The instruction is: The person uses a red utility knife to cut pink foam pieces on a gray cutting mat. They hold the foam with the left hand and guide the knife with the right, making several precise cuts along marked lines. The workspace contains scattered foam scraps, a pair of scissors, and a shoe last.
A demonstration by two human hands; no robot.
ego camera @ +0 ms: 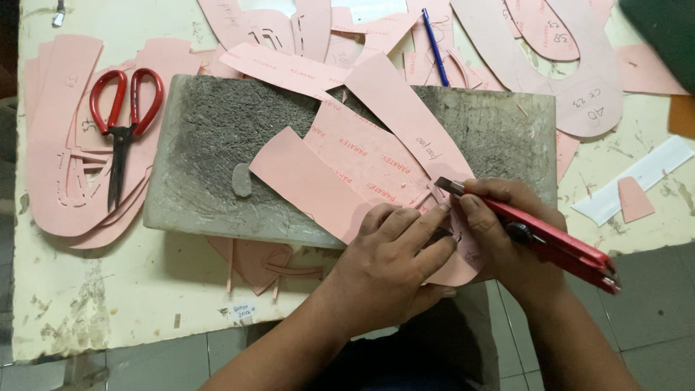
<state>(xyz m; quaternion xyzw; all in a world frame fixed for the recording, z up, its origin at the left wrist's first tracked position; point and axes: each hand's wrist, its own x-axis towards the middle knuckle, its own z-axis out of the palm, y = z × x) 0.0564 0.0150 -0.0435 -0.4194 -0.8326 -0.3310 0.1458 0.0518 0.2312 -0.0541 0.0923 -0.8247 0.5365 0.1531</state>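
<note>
My right hand [507, 228] grips a red utility knife [557, 242], its blade tip resting on pink pattern sheets [347, 170] that lie on a scarred grey cutting slab [210, 137]. My left hand [391, 264] presses flat on the near end of the pink sheets, fingers spread beside the blade. The sheets overlap, and a long pink strip [405, 116] lies diagonally on top. The part under my left palm is hidden.
Red-handled scissors [123, 123] lie on pink cut-outs [58, 130] at the left. More pink pattern pieces [572, 80] and a blue pen [434, 45] cover the back of the worn cream table [108, 289]. A white strip [637, 177] sits at the right. Tiled floor shows below.
</note>
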